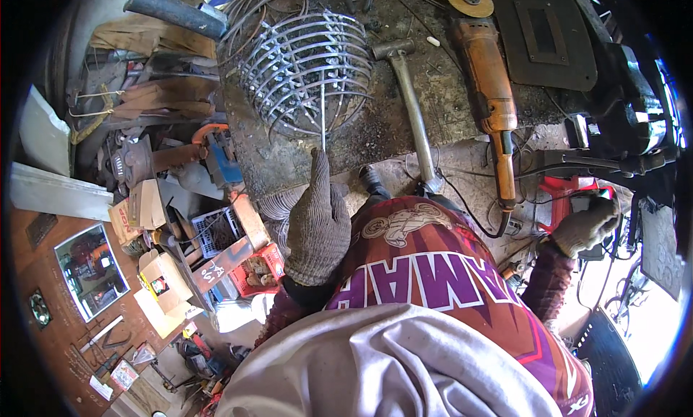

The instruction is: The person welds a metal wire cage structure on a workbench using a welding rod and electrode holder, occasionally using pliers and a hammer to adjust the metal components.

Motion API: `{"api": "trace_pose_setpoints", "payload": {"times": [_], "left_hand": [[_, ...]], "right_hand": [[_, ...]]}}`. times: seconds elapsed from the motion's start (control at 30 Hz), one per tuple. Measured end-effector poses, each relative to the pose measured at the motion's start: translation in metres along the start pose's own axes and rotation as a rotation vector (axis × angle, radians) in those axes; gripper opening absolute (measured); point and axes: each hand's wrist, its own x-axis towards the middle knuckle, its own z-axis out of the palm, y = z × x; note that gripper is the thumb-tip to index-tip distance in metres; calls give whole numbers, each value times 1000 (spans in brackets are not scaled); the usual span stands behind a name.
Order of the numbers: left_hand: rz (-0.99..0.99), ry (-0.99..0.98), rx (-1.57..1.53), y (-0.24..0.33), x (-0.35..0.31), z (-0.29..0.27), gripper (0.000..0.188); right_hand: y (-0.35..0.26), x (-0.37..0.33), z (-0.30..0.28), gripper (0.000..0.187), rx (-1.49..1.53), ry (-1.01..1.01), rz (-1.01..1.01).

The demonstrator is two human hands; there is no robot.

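Note:
My left hand, in a grey knitted glove, reaches up toward the workbench. Its index finger stretches along the near end of a thin, straight metal rod, and the other fingers look folded; the grip itself is partly hidden. The rod's far part lies over a round, basket-like frame of curved metal bars. Off to the right, my right hand, also gloved, is closed beside dark cables and a red container; what it holds is not clear.
A hammer and an orange angle grinder lie across the bench. A dark welding shield sits at the far right. Coiled wire and a dark pipe are at the far left. Boxes and a crate stand left.

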Motion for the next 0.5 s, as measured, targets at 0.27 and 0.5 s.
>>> {"api": "trace_pose_setpoints", "payload": {"times": [0.27, 0.5], "left_hand": [[-8, 17, 18, 4, 4, -2, 58], [45, 67, 10, 2, 2, 0, 60]], "right_hand": [[49, 84, 17, 52, 663, -140, 472], [53, 79, 28, 61, 67, -233, 173]]}}
